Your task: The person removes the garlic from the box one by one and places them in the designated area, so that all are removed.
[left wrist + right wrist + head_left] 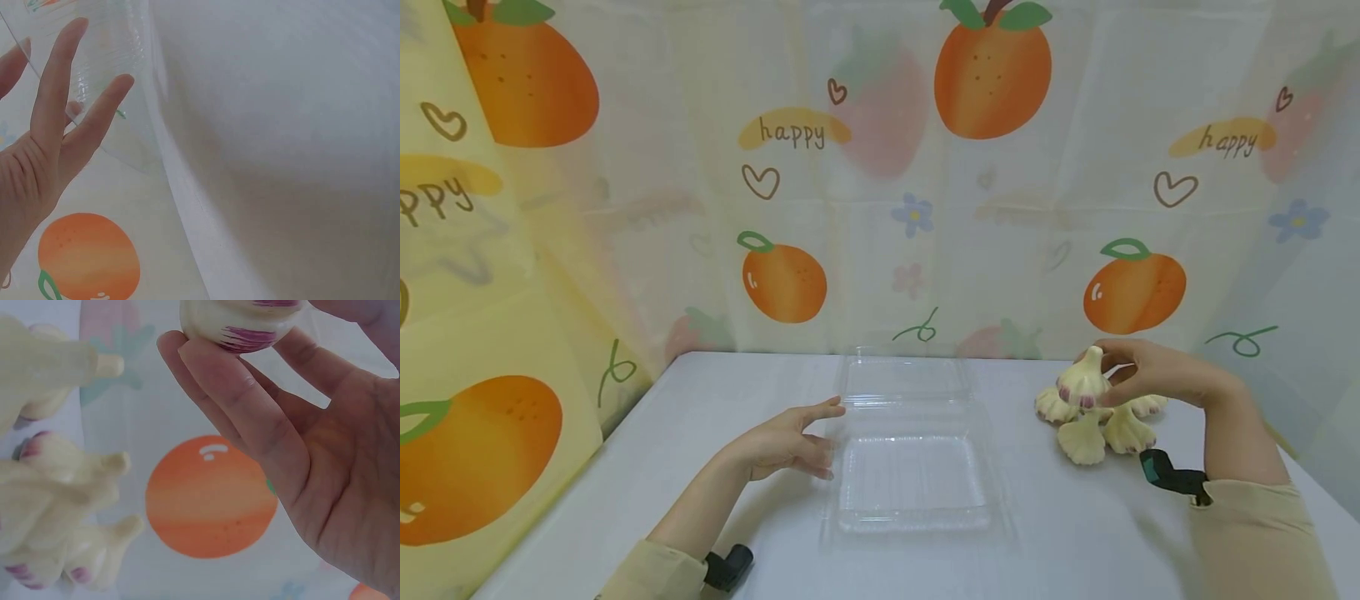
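My right hand [1165, 372] pinches a garlic bulb [1082, 382] between thumb and fingers, lifted over a small group of other bulbs. The held bulb is cream with purple streaks, its stem pointing up in the head view. In the right wrist view, only the lower part of that bulb [244, 328] shows at the fingertips. Several more garlic bulbs [1082, 440] lie close together beneath it. My left hand [786, 442], fingers spread and relaxed, is at the left edge of a clear plastic clamshell box [917, 512], whose lid [906, 379] lies folded back.
The box and the bulbs are on a white table [760, 542]. A cloth [1015, 192] printed with oranges, hearts and the word happy hangs behind the table, and also along the left side. A black wrist camera [1172, 479] is strapped to the right wrist.
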`<state>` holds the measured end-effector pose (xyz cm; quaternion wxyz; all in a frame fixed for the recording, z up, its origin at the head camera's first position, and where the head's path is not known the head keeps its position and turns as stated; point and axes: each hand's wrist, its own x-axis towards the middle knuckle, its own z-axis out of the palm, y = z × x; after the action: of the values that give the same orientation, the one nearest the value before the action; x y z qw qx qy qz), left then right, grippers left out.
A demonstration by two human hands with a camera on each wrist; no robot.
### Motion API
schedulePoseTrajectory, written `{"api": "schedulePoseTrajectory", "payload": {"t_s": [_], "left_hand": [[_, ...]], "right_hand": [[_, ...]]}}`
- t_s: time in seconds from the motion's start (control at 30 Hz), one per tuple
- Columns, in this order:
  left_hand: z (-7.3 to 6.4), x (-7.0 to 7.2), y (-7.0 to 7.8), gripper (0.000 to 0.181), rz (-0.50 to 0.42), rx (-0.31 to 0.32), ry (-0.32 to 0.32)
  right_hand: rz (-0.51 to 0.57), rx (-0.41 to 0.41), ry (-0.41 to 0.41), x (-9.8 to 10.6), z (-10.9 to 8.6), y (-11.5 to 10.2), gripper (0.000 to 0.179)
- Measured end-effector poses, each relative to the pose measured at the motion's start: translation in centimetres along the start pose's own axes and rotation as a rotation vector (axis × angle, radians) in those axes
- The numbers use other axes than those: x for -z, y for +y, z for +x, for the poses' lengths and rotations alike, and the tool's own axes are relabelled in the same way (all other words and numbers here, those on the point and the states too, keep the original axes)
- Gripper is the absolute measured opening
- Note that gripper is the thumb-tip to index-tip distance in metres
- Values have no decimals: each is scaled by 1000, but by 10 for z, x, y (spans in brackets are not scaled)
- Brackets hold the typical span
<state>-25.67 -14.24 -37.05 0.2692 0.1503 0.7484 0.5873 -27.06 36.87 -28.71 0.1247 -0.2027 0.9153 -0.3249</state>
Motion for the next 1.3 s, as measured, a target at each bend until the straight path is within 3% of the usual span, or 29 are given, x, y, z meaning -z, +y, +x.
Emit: {"api": "schedulePoseTrajectory", "payload": {"t_s": [0.27, 0.57, 0.77, 0.9, 1.07, 1.3], "left_hand": [[0, 0, 0, 84, 5, 3, 3], [1, 0, 0, 84, 14, 14, 12], [2, 0, 0, 84, 17, 10, 16], [1, -1, 0, 84, 20, 9, 16], [0, 0, 0, 84, 13, 7, 12], [0, 0, -1, 84, 5, 8, 14]], "right_hand": [[52, -22, 0, 7, -18, 16, 39], [-20, -88, 58, 21, -38, 36, 44], [-16, -146, 46, 27, -45, 49, 46], [-38, -127, 22, 28, -47, 59, 51], [-8, -209, 21, 26, -49, 74, 72], [43, -248, 35, 25, -57, 96, 82]]}}
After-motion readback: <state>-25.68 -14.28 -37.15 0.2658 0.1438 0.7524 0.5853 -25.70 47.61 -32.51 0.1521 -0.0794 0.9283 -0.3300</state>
